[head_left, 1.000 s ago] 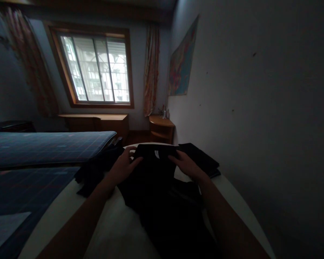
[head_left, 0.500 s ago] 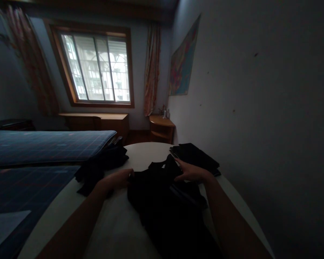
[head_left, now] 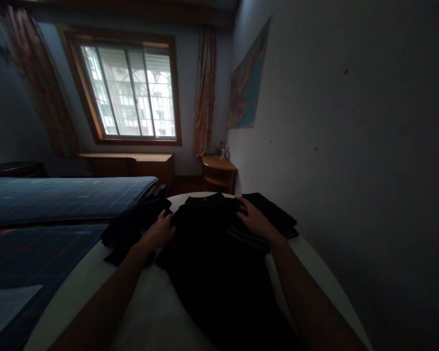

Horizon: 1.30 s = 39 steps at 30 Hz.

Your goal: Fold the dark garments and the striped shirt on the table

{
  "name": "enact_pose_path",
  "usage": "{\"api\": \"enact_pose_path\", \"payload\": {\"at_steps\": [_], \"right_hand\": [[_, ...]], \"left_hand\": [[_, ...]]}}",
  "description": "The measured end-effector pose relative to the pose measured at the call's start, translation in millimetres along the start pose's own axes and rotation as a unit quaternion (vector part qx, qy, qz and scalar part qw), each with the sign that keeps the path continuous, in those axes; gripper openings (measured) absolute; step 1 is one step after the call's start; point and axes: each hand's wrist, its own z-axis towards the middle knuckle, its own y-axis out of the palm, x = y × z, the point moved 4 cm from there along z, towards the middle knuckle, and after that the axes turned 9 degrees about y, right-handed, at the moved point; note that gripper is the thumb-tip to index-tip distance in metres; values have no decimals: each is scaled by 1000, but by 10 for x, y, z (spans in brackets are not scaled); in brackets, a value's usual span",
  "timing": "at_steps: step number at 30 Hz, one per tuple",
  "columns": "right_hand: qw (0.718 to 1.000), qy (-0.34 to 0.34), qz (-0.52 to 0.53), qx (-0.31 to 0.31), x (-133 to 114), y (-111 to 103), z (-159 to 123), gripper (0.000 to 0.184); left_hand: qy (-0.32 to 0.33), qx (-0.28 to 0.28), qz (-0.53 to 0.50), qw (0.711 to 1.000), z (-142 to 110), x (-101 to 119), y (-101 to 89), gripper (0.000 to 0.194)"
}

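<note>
A black short-sleeved polo shirt lies spread on the round white table, its collar at the far edge and its hem towards me. My left hand pinches the shirt's left shoulder, one finger lifted. At the opposite shoulder, my right hand has its fingers bent onto the fabric, just above a sleeve with pale stripes. The fingertips of both hands are dim against the dark cloth.
A heap of dark clothes lies left on the table, beside a bed with a blue plaid mattress. Folded dark clothes lie at the right rear, near the wall. A wooden desk stands under the window.
The shirt's collar end has moved away from me and spread flatter. My left hand has shifted slightly left and farther out; my right hand has moved a little farther out.
</note>
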Motion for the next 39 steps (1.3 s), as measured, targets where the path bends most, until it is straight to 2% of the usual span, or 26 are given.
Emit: {"api": "enact_pose_path", "payload": {"at_steps": [4, 8, 11, 13, 15, 17, 19, 20, 22, 24, 25, 27, 29, 32, 35, 37, 39], "right_hand": [[987, 83, -97, -101, 212, 38, -64, 53], [955, 142, -193, -175, 328, 107, -176, 64], [942, 149, -237, -185, 329, 189, -230, 52], [946, 142, -232, -176, 301, 212, -235, 39], [954, 133, -215, -162, 268, 187, -209, 30], [963, 122, -197, -141, 246, 112, -144, 25], [975, 115, -173, -84, 249, -24, -39, 26], [982, 114, -147, -31, 264, -117, 20, 27], [985, 115, -56, 114, 337, -336, 112, 30], [963, 118, 40, 240, 473, -513, 148, 32], [952, 121, 69, 273, 554, -562, 155, 33], [940, 136, 92, 300, 718, -595, 161, 36], [936, 157, 97, 300, 859, -566, 161, 40], [936, 185, 98, 284, 981, -473, 161, 50], [945, 199, 76, 247, 985, -391, 143, 73], [958, 205, 10, 199, 949, -355, 115, 89], [964, 203, -78, 154, 906, -340, 77, 89]], "left_hand": [[26, -64, -8, 998, -88, 61, 66, 51], [23, -113, 16, 993, -163, 100, 76, 47], [19, -117, 24, 993, -182, 92, 105, 28], [12, -115, 29, 993, -175, 71, 119, 15], [2, -104, 34, 994, -154, 49, 99, 15], [-8, -75, 43, 996, -125, 28, 21, 20], [-22, -31, 59, 998, -100, 6, -101, 25], [-34, -6, 69, 997, -93, -10, -169, 28], [-59, 53, 88, 993, -92, -41, -301, 29], [-75, 113, 100, 986, -103, -63, -402, 27], [-76, 138, 102, 982, -108, -67, -433, 25], [-68, 170, 101, 978, -113, -58, -459, 25], [-61, 179, 97, 977, -113, -26, -457, 27], [-57, 144, 103, 982, -119, 74, -442, 28], [-77, 50, 136, 987, -159, 167, -415, 30], [-102, -27, 143, 984, -202, 171, -367, 41], [-109, -73, 125, 983, -235, 134, -300, 49]]}}
